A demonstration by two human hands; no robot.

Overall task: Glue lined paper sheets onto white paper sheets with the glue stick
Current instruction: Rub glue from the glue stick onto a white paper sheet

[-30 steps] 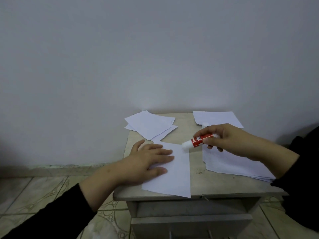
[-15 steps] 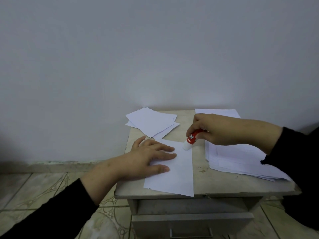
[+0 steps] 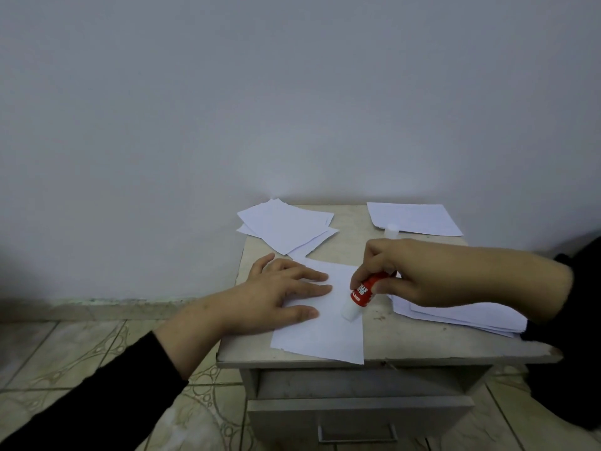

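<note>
The left hand (image 3: 276,296) is lying flat in the lower middle of the frame, its fingers (image 3: 305,289) stretched out straight and slightly spread, pressing down on the left part of a white sheet (image 3: 325,333) that is resting on the small pale surface (image 3: 422,343). The near edge of that sheet is reaching the front edge of the surface.

The right hand (image 3: 409,275) is coming in from the right side of the frame, its fingers curled round the red glue stick (image 3: 364,291) and pinching it near its upper end. The glue stick is tilting, with its white tip pointing down and to the left, touching the sheet just right of the left hand's fingertips.

A thin stack of sheets (image 3: 455,317) is lying under the right forearm, at the right of the surface. Whether they are lined cannot be told. A loose pile of white sheets (image 3: 286,226) is sitting at the far left corner of the surface, partly overhanging it, and another sheet (image 3: 416,218) is lying at the far right corner by the wall. A small white cap (image 3: 391,230) is standing at that sheet's near edge, just behind the right hand.

Both arms are wearing black sleeves (image 3: 97,398). A drawer with a metal handle (image 3: 357,432) is showing below the surface, above a tiled floor (image 3: 65,353)
</note>
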